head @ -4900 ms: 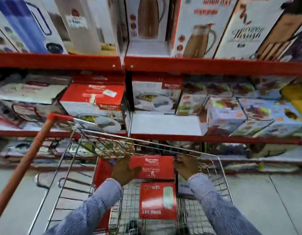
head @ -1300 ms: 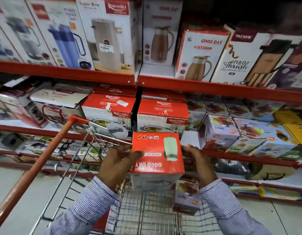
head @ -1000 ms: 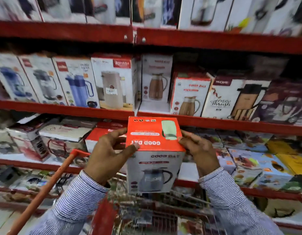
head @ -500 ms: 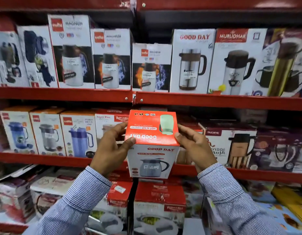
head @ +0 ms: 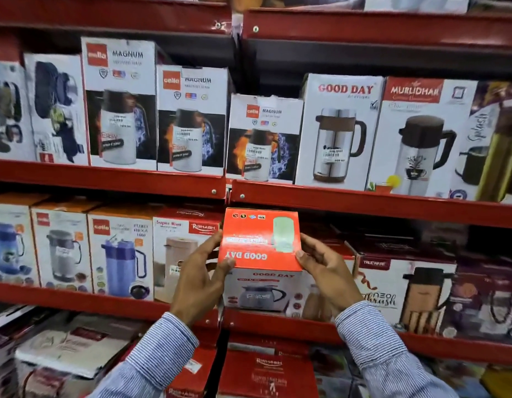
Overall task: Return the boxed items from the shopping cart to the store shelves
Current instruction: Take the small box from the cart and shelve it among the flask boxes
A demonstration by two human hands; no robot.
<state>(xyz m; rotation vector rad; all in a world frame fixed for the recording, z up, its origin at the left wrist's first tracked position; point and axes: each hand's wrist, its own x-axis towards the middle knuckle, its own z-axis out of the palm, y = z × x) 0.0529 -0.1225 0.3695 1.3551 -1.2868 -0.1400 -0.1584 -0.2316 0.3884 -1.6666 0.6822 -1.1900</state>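
I hold a Good Day box with an orange-red top and a white front that shows a kettle. My left hand grips its left side and my right hand grips its right side. The box is upright at the front of the middle shelf, in the gap between a Super Riva flask box and a Trueware box. I cannot tell whether its base rests on the shelf. The shopping cart is out of view.
The upper shelf carries Cello Magnum flask boxes, a tall Good Day box and a Murlidhar box. Red Rishabh boxes lie on the shelf below my arms. Boxes stand tight on both sides of the gap.
I lifted the Good Day box out of the cart and carried it up and forward to the middle shelf. My view rose, so the cart dropped out of sight.
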